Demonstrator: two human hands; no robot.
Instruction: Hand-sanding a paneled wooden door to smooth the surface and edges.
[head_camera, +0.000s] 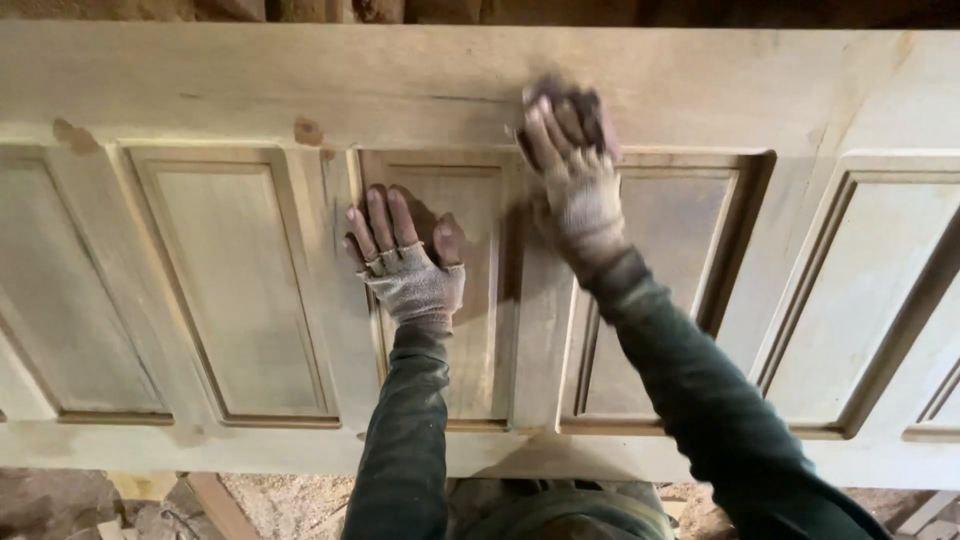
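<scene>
Pressing flat, the left hand (405, 255) steadies the door (240, 100); right hand (575, 165) grip covers dark sandpaper (585, 105).

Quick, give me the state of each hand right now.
Left hand: open, gloved, flat on the wooden door, holding nothing.
Right hand: gloved, pressing a dark sanding piece against the door; blurred, grip cannot be told.

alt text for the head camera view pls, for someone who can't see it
Seen from above, a person in fingerless knit gloves works on a pale wooden panelled door lying flat: the right hand presses a dark pad against the top rail, blurred, while the left hand rests flat on a recessed panel.
</scene>
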